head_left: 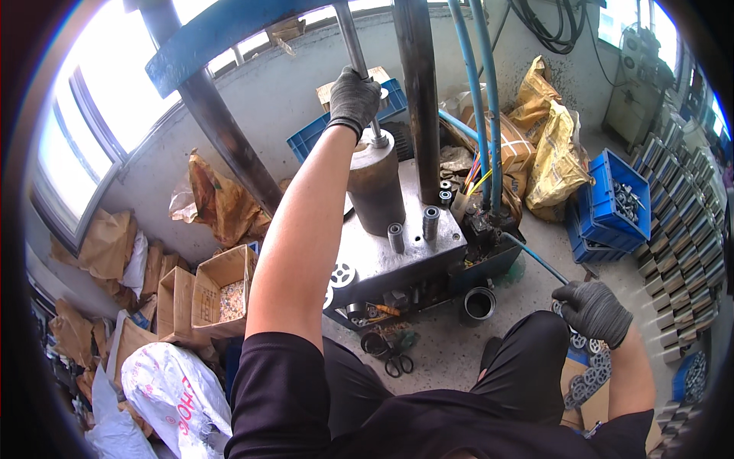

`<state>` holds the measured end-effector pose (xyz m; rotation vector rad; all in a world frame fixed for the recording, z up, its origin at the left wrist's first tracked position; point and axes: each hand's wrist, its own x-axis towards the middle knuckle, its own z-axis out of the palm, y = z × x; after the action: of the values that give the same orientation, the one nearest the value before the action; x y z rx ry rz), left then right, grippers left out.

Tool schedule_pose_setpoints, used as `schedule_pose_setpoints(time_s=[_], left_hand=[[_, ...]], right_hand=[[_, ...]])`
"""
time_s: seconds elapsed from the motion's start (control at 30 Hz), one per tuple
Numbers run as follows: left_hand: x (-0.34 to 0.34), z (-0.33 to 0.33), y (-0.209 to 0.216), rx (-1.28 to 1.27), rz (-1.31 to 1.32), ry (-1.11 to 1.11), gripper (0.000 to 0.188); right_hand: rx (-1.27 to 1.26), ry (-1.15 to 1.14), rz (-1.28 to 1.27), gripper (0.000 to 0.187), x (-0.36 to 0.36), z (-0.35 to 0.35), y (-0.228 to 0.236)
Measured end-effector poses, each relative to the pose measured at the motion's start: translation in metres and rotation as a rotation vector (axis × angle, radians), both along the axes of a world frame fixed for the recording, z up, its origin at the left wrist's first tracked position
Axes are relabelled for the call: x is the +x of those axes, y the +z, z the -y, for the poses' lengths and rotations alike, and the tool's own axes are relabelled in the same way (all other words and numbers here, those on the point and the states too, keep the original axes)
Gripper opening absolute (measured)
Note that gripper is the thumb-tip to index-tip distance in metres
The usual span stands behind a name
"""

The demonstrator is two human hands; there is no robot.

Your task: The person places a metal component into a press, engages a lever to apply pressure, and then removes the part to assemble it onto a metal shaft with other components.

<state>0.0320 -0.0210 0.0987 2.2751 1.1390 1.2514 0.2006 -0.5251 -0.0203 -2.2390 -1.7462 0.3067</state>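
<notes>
Left hand (354,98), gloved, is wrapped tight round the press lever (350,40) above the steel cylinder (376,183). Right hand (594,310) sits curled over the metal wheels (587,379) by the knee; whether it grips one, I cannot tell. Brown cardboard boxes (206,294) stand left, a blue crate (612,203) right.

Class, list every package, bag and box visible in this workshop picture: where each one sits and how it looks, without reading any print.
White plastic bag: lower left floor, bulging, red markings.
Open cardboard box: left of the press, brown, small parts inside.
Yellow sacks: right rear, crumpled.
Blue crate: right, plastic, metal parts inside.
Brown paper bags: under the window, creased.
</notes>
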Motion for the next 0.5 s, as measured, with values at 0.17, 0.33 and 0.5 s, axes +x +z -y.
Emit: schedule_pose_setpoints(time_s=[0.17,0.33,0.5], left_hand=[[0.000,-0.006,-0.005,0.016,0.040,-0.017,0.029],[-0.006,-0.016,-0.008,0.010,0.048,-0.006,0.031],[0.002,-0.012,-0.006,0.032,0.006,-0.004,0.034]], right_hand=[[-0.064,0.102,-0.005,0.025,0.007,0.004,-0.009],[0.555,-0.035,0.172,0.028,0.018,-0.076,0.031],[0.875,-0.092,0.322,0.033,0.073,-0.155,0.061]])
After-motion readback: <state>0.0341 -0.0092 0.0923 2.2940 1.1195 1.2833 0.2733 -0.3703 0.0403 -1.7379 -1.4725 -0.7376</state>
